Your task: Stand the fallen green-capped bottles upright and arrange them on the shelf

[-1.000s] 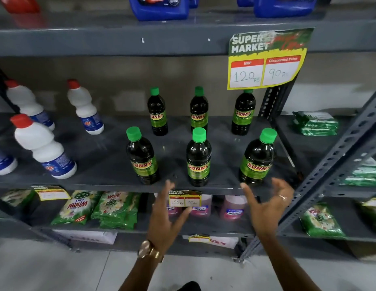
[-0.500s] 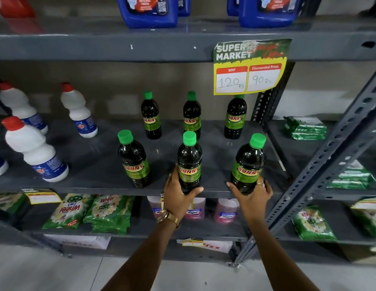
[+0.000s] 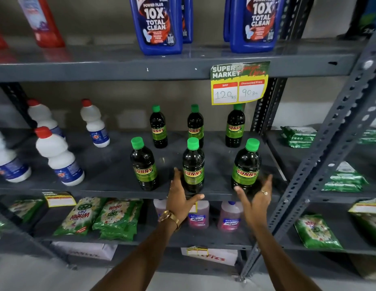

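Note:
Several dark green-capped bottles stand upright in two rows on the grey middle shelf [image 3: 111, 181]. The front row holds a left bottle [image 3: 144, 164], a middle bottle [image 3: 193, 164] and a right bottle [image 3: 247, 164]. Behind them stand three more bottles [image 3: 195, 124]. My left hand [image 3: 180, 198] is open just left of and below the middle front bottle, fingers apart. My right hand [image 3: 256, 198] is open in front of the right front bottle's base, holding nothing.
White red-capped bottles [image 3: 58, 158] stand at the shelf's left. Blue cleaner jugs [image 3: 157, 24] sit on the shelf above, where a price tag [image 3: 238, 85] hangs. Green detergent packs [image 3: 111, 217] and pink bottles [image 3: 198, 215] lie below. A slotted upright [image 3: 321, 164] rises at right.
Both hands closed on the bases of the middle and right front bottles half a second ago; they have now let go and opened. The view has moved closer and tilted up.

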Tool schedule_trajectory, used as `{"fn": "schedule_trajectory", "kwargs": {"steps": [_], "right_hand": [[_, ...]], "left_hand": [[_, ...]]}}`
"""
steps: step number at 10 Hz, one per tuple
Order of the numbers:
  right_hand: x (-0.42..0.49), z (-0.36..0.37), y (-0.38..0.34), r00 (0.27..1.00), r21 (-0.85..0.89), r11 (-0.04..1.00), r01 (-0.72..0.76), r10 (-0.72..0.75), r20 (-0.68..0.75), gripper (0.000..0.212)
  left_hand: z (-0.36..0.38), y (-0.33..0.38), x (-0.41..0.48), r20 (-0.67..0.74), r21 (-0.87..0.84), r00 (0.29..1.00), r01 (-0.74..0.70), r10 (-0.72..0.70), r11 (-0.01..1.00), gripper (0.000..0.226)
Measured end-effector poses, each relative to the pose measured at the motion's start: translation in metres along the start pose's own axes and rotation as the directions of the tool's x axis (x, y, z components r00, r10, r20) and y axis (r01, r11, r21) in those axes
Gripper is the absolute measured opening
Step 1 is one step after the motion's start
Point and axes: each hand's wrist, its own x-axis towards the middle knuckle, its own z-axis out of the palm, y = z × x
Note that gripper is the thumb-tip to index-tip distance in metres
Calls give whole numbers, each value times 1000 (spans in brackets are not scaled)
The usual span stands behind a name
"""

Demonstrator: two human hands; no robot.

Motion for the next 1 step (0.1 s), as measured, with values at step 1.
{"fn": "schedule_trajectory", "kwargs": {"steps": [1], "right_hand": [[-26,-19,-31,981,184,975,120,-89,-170,104]], "left_hand": [[-20,8,-21,-76,67,987,-138,143,988,108]]}}
